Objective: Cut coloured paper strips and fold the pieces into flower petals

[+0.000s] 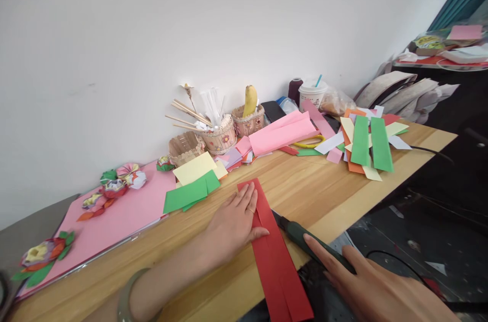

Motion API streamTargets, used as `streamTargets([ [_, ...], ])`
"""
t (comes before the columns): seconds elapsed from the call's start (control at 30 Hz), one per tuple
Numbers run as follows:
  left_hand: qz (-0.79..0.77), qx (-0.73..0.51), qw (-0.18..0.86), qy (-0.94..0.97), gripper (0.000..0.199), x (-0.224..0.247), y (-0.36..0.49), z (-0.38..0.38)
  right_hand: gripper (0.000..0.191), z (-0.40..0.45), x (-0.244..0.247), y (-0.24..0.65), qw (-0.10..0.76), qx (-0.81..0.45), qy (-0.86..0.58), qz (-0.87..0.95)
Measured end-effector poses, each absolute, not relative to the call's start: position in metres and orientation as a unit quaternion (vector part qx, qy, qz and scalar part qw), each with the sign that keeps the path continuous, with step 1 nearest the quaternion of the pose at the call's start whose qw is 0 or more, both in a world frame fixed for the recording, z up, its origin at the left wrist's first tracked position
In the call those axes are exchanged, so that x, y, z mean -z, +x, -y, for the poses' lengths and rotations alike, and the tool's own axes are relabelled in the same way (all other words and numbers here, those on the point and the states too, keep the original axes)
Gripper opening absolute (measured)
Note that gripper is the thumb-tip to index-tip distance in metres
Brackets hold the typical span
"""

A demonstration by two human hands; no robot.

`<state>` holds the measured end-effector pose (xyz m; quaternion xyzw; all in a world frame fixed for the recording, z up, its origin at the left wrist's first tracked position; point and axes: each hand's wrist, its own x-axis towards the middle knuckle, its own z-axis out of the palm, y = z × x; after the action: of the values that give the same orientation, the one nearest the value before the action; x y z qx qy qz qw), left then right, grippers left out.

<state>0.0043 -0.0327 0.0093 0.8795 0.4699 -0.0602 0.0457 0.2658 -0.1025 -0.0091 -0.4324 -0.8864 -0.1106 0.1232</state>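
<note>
A long strip of red paper [272,251], folded lengthwise, lies on the wooden table and runs past its near edge. My left hand [240,215] rests flat on the far part of the strip, fingers stretched out and thumb to the side. In my right hand [366,281] is a knife [305,238] with a dark green handle, the index finger laid along the handle. The short visible part of its blade meets the right edge of the red paper; whether it sits inside the fold I cannot tell.
Green paper [186,196] and cream pieces lie beyond my left hand. Paper flowers [114,187] sit on pink sheets [145,200] at left. Small baskets [219,136], pink paper [282,134] and a lidded cup [311,93] line the wall. Green strips [360,141] top a pile at right.
</note>
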Motion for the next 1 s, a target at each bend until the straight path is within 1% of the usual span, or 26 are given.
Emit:
streamTargets([
  [0.1,-0.468,0.045,0.039,0.881,0.083,-0.005,0.003,0.032,0.079,0.092,0.0,0.262,0.122,0.124,-0.39,0.904],
  [0.2,-0.47,0.05,0.037,0.881,0.083,-0.003,0.002,0.031,0.076,0.081,-0.004,0.26,0.114,0.135,-0.386,0.906],
  [0.37,-0.469,0.047,0.033,0.881,0.084,-0.007,0.006,0.032,0.07,0.06,-0.003,0.255,0.063,0.143,-0.389,0.908],
  [0.5,-0.477,0.085,0.035,0.874,0.084,-0.012,0.01,0.032,0.054,0.031,-0.006,0.246,0.005,0.134,-0.425,0.895],
  [0.57,-0.479,0.09,0.03,0.873,0.085,-0.012,0.011,0.032,0.047,0.013,-0.008,0.243,-0.003,0.131,-0.445,0.886],
  [0.7,-0.486,0.063,0.03,0.871,0.085,-0.009,0.008,0.034,0.043,-0.023,-0.01,0.243,0.014,0.151,-0.477,0.866],
  [0.83,-0.491,0.027,0.071,0.868,0.091,-0.009,0.001,0.032,0.041,-0.044,-0.013,0.245,0.054,0.168,-0.482,0.858],
  [0.9,-0.494,0.015,0.103,0.863,0.096,-0.009,-0.002,0.029,0.042,-0.042,-0.012,0.242,0.084,0.172,-0.466,0.864],
  [1.0,-0.497,0.01,0.138,0.857,0.095,-0.009,-0.005,0.027,0.041,-0.021,-0.006,0.235,0.111,0.16,-0.405,0.893],
])
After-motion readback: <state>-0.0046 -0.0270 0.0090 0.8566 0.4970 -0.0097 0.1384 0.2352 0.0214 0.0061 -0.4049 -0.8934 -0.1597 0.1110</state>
